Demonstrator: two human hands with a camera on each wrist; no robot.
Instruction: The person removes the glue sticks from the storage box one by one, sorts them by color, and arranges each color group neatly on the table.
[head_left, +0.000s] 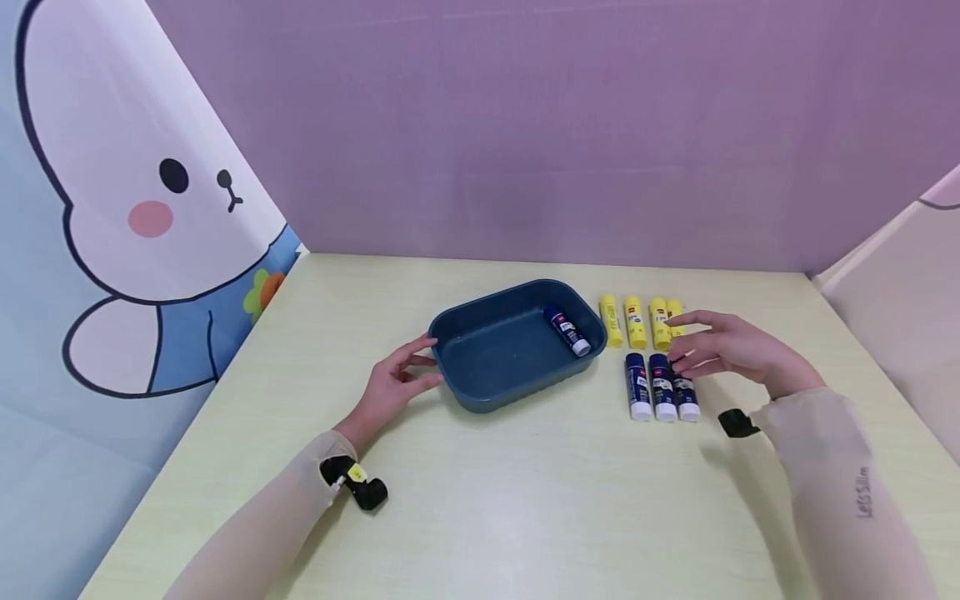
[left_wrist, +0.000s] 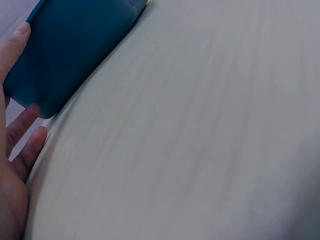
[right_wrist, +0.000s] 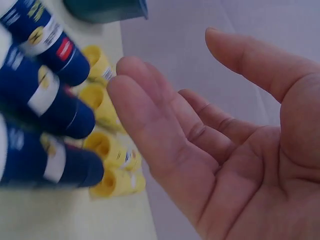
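Note:
A dark blue-green tray (head_left: 498, 387) sits at mid-table. My left hand (head_left: 390, 387) touches its left end, thumb and fingers spread against the outer wall; the left wrist view shows the thumb (left_wrist: 20, 35) on the tray's side. Inside the tray, at its right end, lies one blue glue stick (head_left: 567, 331) with a white end. My right hand (head_left: 731, 350) hovers over the right end of a row of three blue glue sticks (head_left: 662, 387), fingers extended and apart. Its palm (right_wrist: 245, 165) holds nothing. The fingers partly hide the rightmost blue stick (head_left: 686, 396).
Several yellow glue sticks (head_left: 636, 322) lie in a row behind the blue ones, close to the tray's right side. A purple backdrop (head_left: 555, 133) rises at the table's far edge. A cartoon-printed sheet (head_left: 150, 250) hangs on the left.

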